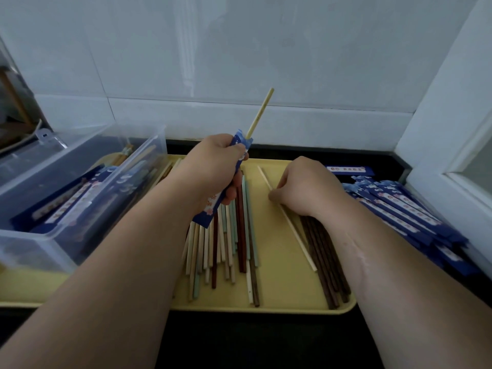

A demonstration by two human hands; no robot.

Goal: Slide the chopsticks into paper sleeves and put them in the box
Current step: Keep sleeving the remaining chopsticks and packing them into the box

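Left hand (210, 166), grip curled round a patterned blue paper sleeve (209, 210), slim pale chopstick (259, 114) protruding upward. Right hand (308, 190), grip pinching a second pale chopstick (298, 235) on the smooth yellow tray (279, 294), right of mixed-colour sticks (229, 249). Clear plastic box (66, 209) left; stacked sleeves (407, 209) right; dark desk (239, 342), white tiled wall (292, 62).

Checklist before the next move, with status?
1. Left hand grips blue patterned paper sleeve: ok.
2. First pale wooden chopstick sits in the sleeve, tip protruding: ok.
3. Right hand pinches second pale chopstick: ok.
4. That chopstick lifted off yellow plastic tray: not ok, it lies flat.
5. Sleeve mouth open enough for it: cannot tell.
6. Clear plastic box open, has room: ok.
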